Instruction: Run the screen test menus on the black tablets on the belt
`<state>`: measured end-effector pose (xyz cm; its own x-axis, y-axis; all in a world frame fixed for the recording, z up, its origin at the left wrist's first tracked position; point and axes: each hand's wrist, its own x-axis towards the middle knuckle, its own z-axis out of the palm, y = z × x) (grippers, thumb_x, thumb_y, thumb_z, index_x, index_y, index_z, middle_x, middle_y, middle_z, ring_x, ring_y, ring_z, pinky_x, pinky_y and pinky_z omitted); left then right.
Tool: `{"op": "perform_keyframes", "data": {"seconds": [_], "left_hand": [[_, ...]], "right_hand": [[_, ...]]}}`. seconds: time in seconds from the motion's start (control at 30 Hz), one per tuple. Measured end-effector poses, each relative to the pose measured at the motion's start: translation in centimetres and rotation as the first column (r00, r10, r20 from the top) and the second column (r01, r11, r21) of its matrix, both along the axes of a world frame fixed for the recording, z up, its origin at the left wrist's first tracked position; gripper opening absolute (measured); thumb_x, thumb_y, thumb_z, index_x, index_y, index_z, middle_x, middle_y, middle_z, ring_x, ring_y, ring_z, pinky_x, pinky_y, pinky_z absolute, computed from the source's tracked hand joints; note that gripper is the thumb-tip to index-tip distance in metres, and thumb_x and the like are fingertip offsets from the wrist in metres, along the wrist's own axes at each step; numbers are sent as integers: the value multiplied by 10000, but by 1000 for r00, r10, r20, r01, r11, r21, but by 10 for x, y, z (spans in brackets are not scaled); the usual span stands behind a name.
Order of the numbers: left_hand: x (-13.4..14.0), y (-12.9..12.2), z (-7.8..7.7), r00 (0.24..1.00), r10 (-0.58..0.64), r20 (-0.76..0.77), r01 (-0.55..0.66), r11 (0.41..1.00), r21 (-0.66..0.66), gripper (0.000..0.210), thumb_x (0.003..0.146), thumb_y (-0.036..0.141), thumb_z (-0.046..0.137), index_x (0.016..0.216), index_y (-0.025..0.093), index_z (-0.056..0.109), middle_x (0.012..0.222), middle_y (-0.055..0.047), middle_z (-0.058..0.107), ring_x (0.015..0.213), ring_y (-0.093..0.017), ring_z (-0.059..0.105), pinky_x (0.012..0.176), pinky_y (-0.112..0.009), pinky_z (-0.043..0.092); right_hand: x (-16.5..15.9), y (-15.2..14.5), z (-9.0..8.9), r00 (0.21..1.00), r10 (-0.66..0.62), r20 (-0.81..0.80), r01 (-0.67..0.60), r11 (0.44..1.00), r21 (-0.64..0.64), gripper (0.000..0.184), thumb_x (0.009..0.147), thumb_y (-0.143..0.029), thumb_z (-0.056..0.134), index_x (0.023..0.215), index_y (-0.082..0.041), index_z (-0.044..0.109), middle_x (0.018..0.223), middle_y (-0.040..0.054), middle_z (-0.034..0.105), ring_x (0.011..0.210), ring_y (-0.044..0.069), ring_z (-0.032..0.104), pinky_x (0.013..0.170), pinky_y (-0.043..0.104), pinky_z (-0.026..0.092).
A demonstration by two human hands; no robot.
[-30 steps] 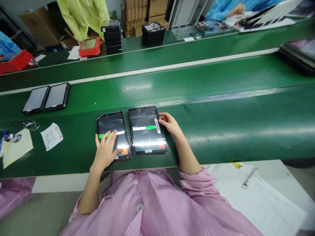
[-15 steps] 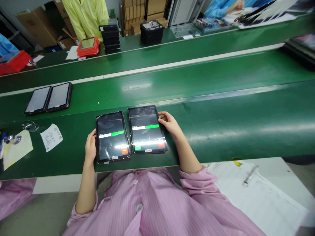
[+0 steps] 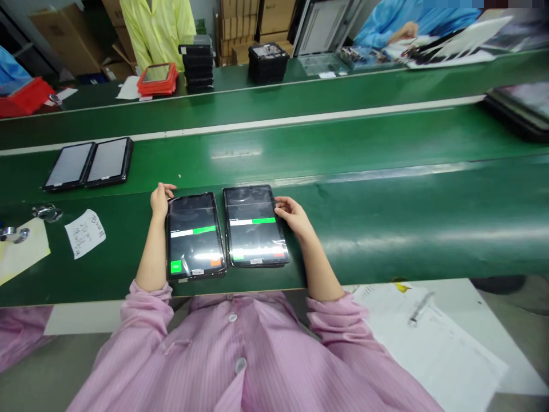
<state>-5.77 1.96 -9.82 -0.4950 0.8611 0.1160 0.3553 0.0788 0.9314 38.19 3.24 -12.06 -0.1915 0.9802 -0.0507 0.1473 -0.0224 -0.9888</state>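
Observation:
Two black tablets with lit screens lie side by side on the green bench before me. The left tablet point(image 3: 196, 243) shows a white and green bar, a green square and an orange square. A similar bar shows on the right tablet point(image 3: 256, 234), where glare covers part of the lower screen. My left hand point(image 3: 160, 200) is at the upper left corner of the left tablet, fingers partly stretched over the bench. At the right edge of the right tablet, my right hand point(image 3: 294, 216) has its fingers and thumb around the side.
Two pale-screened tablets point(image 3: 90, 164) lie farther back on the left. A handwritten note point(image 3: 84, 233) and yellow paper point(image 3: 26, 252) are at my left; paper sheets point(image 3: 433, 337) lie lower right. Across the bench stand red trays point(image 3: 158, 80), a black stack point(image 3: 197, 66) and co-workers.
My left hand has moved up along the left tablet's side to its upper corner. A green square now shows on that screen. My right hand stays at the right tablet's edge.

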Motion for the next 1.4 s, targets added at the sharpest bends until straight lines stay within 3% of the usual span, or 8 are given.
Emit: {"op": "perform_keyframes", "data": {"seconds": [0.27, 0.37, 0.5, 0.7, 0.93, 1.17, 1.27, 1.4], "left_hand": [[0, -22, -8, 992, 8, -122, 2, 997, 79, 610, 1009, 552, 251, 889, 145, 691, 784, -75, 679, 732, -149, 615, 703, -253, 450], [0, -30, -10, 992, 11, -123, 2, 994, 112, 595, 1014, 534, 250, 897, 142, 681, 847, -93, 705, 793, -158, 653, 745, -257, 474], [-1, -34, -14, 990, -19, -138, 39, 989, 140, 566, 1008, 535, 281, 912, 148, 683, 905, -102, 721, 847, -176, 675, 784, -273, 491], [-2, -32, -15, 971, -34, -235, 57, 994, 93, 589, 1009, 517, 244, 900, 177, 712, 902, -86, 740, 864, -197, 683, 806, -306, 501], [-3, -32, -17, 966, -42, -256, 65, 995, 80, 594, 1014, 506, 226, 912, 187, 717, 926, -89, 747, 900, -210, 689, 847, -326, 510], [-5, -31, -19, 960, -43, -275, 64, 996, 66, 580, 1015, 501, 239, 920, 190, 719, 940, -86, 748, 918, -214, 687, 854, -325, 508], [-5, -30, -20, 959, -44, -279, 64, 996, 63, 566, 1014, 496, 252, 921, 193, 721, 942, -83, 750, 923, -217, 688, 856, -326, 507], [-5, -30, -20, 964, -42, -262, 66, 994, 83, 562, 1010, 507, 263, 907, 194, 719, 946, -82, 750, 913, -211, 690, 855, -318, 504]], "right_hand": [[-4, -1, 3, 999, -34, 14, 34, 999, 2, 412, 705, -399, 687, 1084, -260, 602, 893, 12, 606, 782, 197, 582, 844, 405, 521], [-8, -21, 16, 980, -140, 143, 115, 978, 176, 386, 791, -389, 634, 1152, -255, 611, 1033, 66, 608, 881, 235, 593, 866, 438, 517], [-17, -81, 43, 907, -148, 394, -60, 882, 467, 284, 941, -379, 538, 1180, -296, 667, 1154, 107, 594, 1124, 288, 558, 994, 479, 457], [-43, -149, 52, 704, -76, 707, -501, 652, 569, 273, 959, -410, 587, 1180, -311, 713, 1338, 105, 566, 1252, 306, 474, 1127, 594, 251], [-55, -139, 55, 711, -124, 692, -506, 594, 626, 220, 960, -407, 597, 1073, -279, 737, 1331, 111, 593, 1243, 297, 483, 1144, 613, 181], [-79, -137, 64, 680, 130, 721, -677, 488, 551, 218, 1015, -244, 480, 956, -194, 684, 753, 14, 626, 770, 162, 531, 946, 362, 388], [-113, -149, 61, 637, 256, 727, -760, 367, 536, 190, 1000, -263, 513, 1088, -186, 662, 858, 39, 674, 839, 174, 565, 887, 344, 406], [-166, -161, 58, 592, 296, 750, -805, 260, 533, 323, 977, -303, 558, 1278, -189, 580, 1218, 109, 674, 1184, 242, 549, 1145, 553, 248]]}}
